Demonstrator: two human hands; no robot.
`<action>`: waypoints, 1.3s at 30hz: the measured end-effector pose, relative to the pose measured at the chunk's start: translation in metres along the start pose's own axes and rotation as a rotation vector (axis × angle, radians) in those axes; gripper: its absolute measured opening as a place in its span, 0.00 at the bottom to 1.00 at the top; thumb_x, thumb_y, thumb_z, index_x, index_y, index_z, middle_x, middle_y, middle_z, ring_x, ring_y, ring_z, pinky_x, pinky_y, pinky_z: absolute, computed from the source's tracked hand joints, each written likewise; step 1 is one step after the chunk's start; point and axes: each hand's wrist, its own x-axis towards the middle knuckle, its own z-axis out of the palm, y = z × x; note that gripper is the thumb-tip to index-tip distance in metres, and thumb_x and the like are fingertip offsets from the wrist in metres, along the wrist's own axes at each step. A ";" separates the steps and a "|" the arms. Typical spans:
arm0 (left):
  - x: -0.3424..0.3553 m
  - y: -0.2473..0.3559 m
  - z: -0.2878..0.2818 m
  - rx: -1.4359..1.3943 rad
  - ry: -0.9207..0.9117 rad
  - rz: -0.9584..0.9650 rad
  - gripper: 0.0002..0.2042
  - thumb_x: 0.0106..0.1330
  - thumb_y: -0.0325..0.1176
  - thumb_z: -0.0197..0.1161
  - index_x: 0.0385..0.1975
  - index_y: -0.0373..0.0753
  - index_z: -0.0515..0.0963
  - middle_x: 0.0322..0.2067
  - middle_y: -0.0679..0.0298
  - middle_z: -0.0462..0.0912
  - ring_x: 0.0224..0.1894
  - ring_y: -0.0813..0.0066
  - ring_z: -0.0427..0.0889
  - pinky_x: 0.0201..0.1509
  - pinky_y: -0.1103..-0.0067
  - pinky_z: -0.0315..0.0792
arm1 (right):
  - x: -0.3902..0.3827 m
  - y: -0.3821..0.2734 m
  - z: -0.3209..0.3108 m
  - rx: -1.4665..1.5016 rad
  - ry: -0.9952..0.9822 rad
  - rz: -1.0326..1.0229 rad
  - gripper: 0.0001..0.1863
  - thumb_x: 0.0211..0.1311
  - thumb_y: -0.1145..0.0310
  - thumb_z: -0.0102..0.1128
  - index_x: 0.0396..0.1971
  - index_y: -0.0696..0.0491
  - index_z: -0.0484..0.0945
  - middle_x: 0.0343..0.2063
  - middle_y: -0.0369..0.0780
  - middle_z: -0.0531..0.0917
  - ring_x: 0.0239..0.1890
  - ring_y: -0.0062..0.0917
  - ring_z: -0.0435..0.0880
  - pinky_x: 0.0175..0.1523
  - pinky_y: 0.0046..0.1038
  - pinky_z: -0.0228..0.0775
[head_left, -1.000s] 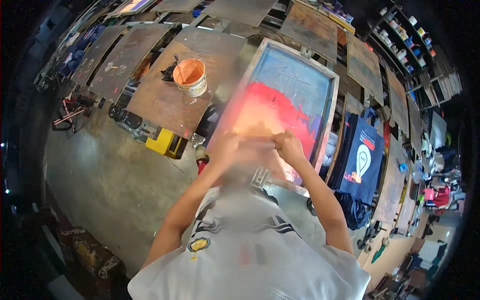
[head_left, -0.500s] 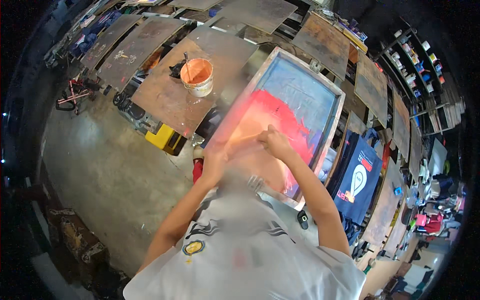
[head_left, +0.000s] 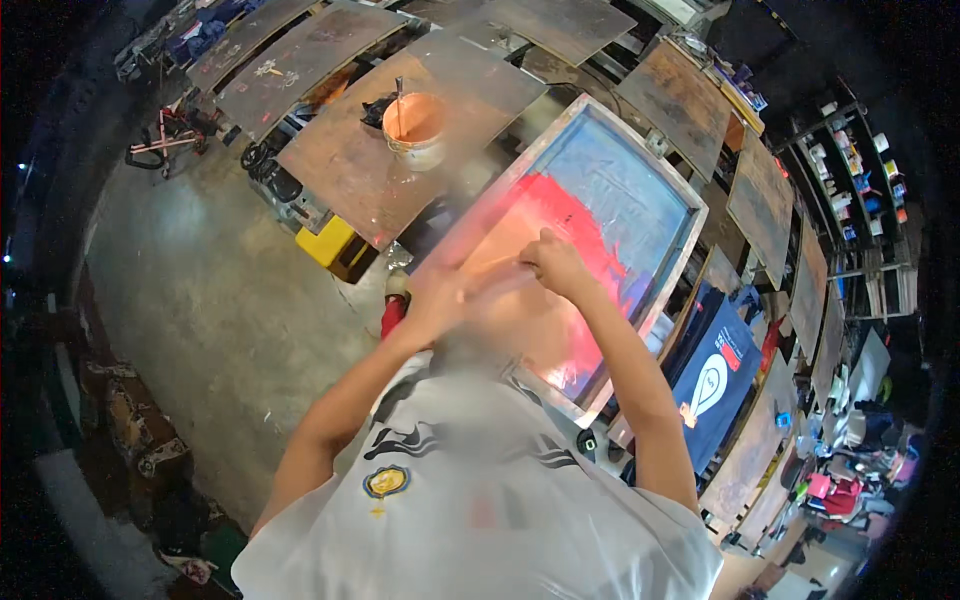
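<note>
A wooden-framed printing screen lies in front of me, its blue mesh partly covered with bright red-orange ink. A pale, blurred bar, apparently the handle of a squeegee, spans the space between my hands over the inked mesh. My right hand is closed at its right end, knuckles up. At its left end, beside the frame's near-left side, my left hand appears curled round it, though its fingers are smeared. Blur hides the squeegee's lower edge.
A bucket of orange ink with a stick in it stands on a flat board at the far left. Right of the screen lies a dark printed shirt. More boards run along the right, toward a shelf of containers.
The view has shifted slightly, so the bucket, screen and boards sit a little farther right. Both hands keep their hold over the screen, the left slightly nearer the right.
</note>
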 end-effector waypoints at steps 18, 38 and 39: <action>0.002 -0.014 0.039 -0.178 0.250 -0.185 0.16 0.47 0.42 0.78 0.28 0.37 0.84 0.31 0.58 0.86 0.35 0.65 0.85 0.41 0.70 0.76 | 0.008 0.011 0.005 -0.008 0.051 -0.017 0.13 0.48 0.78 0.60 0.35 0.50 0.86 0.37 0.36 0.86 0.45 0.39 0.77 0.51 0.39 0.73; 0.128 0.021 0.013 -0.032 0.031 0.497 0.18 0.55 0.33 0.71 0.46 0.37 0.79 0.38 0.55 0.82 0.40 0.58 0.82 0.43 0.70 0.77 | -0.086 0.018 -0.009 0.057 0.085 0.396 0.17 0.45 0.65 0.69 0.29 0.58 0.73 0.26 0.52 0.82 0.32 0.48 0.83 0.37 0.44 0.73; 0.140 0.014 0.030 -0.086 -0.038 0.507 0.20 0.54 0.33 0.72 0.47 0.37 0.79 0.40 0.55 0.82 0.42 0.57 0.82 0.45 0.68 0.76 | -0.091 0.016 -0.001 0.149 0.096 0.430 0.16 0.45 0.62 0.69 0.29 0.57 0.76 0.27 0.52 0.82 0.32 0.49 0.83 0.38 0.44 0.74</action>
